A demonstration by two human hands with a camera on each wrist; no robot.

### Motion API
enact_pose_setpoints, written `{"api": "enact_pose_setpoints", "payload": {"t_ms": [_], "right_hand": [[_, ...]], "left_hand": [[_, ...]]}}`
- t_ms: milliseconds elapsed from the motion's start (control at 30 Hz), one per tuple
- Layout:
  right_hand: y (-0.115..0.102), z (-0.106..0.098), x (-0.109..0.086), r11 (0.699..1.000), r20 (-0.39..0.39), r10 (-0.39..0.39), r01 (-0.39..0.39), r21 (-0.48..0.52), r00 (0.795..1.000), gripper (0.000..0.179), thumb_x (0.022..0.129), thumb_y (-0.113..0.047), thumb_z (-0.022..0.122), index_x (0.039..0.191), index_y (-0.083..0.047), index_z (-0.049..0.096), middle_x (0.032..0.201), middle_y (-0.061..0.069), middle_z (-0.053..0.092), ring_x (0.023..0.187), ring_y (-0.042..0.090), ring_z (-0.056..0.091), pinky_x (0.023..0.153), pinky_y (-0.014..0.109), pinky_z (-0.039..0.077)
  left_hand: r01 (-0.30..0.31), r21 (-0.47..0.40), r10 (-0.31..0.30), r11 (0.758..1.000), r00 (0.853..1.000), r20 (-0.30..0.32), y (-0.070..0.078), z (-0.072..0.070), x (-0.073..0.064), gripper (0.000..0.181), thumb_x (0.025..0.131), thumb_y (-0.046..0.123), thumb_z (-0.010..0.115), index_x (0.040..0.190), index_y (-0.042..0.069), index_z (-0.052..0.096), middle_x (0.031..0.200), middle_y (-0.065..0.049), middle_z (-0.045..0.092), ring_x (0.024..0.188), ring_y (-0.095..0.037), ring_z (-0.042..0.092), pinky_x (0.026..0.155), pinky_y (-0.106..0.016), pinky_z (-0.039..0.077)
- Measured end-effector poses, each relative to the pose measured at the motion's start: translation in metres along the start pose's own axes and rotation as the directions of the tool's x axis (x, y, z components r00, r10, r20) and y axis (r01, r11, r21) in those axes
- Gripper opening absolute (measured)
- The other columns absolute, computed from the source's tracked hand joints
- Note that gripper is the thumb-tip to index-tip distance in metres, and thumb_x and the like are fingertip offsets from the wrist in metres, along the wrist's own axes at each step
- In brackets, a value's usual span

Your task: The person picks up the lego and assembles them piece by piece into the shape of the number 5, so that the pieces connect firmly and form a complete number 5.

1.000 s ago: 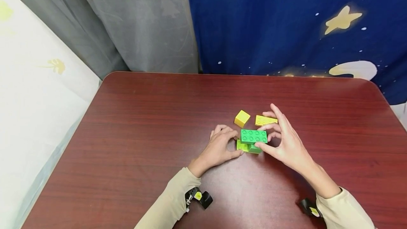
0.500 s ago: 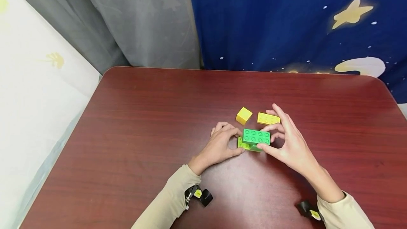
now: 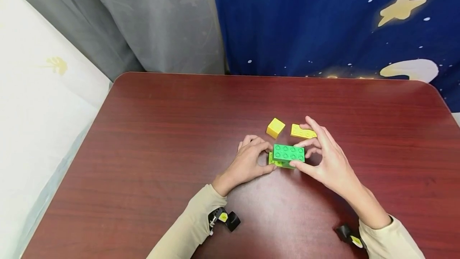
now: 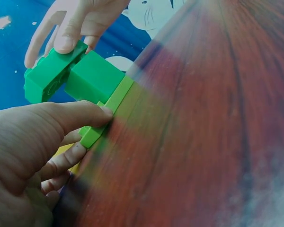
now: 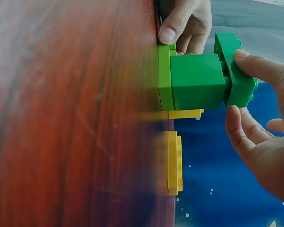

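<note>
At a dark red table (image 3: pixel 161 139), seen from the head, the left hand (image 3: pixel 248 163) pinches a lime base (image 3: pixel 271 159); the right hand (image 3: pixel 328 167) grips a green brick (image 3: pixel 289 152) above it, which now covers more of what lies beneath than a second ago. The left wrist view shows it tilted over a green block (image 4: pixel 94 75) standing on the base; the right wrist view, a gap between, so the two seem not fully joined.

Wide room on table (image 3: pixel 161 139), left side; yellow cube (image 3: pixel 275 128), yellow brick (image 3: pixel 300 132) obstruct beyond green brick (image 3: pixel 288 153)
</note>
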State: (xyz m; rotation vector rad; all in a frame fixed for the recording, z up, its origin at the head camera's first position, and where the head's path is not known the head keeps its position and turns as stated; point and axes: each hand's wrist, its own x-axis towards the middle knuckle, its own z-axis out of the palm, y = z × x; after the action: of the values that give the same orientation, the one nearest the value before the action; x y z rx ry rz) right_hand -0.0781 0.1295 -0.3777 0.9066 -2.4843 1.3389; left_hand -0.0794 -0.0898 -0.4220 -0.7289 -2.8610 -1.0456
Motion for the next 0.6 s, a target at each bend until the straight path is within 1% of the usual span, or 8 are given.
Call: {"api": "enact_pose_setpoints", "payload": {"t_ms": [200,433,600], "right_hand": [[0.0008,0.0009,0.0,1.0,0.004,-0.008,0.008,-0.018,1.0,0.112,0.053,0.005,0.087,0.146,-0.007,0.026,0.123,0.009,0.048,0.082,0.005,0.062,0.06,0.017,0.049],[0.0016,-0.0008,0.0021,0.998,0.05,0.003,0.0,-0.06,0.999,0.112,0.054,0.002,0.088,0.147,-0.009,0.025,0.125,0.014,0.047,0.084,0.002,0.061,0.06,0.017,0.049],[0.0018,0.0,0.0023,0.998,0.04,0.011,-0.008,-0.061,0.999,0.111,0.055,0.002,0.087,0.146,-0.009,0.026,0.123,0.013,0.049,0.084,0.003,0.061,0.06,0.018,0.049]], "left_hand": [[0.001,0.0,-0.001,1.0,1.0,0.002,-0.0015,0.0006,-0.0005,0.032,0.07,0.03,0.08,0.095,0.017,0.064,0.091,0.007,0.056,0.104,-0.017,0.041,0.079,-0.034,0.031],[0.007,0.007,-0.007,1.0,1.0,0.007,-0.0031,0.0013,0.0009,0.031,0.07,0.031,0.08,0.092,0.017,0.063,0.092,0.007,0.056,0.106,-0.017,0.04,0.08,-0.035,0.031],[0.007,0.011,-0.007,1.0,1.0,0.013,-0.0026,0.0012,0.002,0.03,0.07,0.031,0.08,0.09,0.018,0.062,0.092,0.008,0.055,0.106,-0.017,0.04,0.08,-0.035,0.031]]}}
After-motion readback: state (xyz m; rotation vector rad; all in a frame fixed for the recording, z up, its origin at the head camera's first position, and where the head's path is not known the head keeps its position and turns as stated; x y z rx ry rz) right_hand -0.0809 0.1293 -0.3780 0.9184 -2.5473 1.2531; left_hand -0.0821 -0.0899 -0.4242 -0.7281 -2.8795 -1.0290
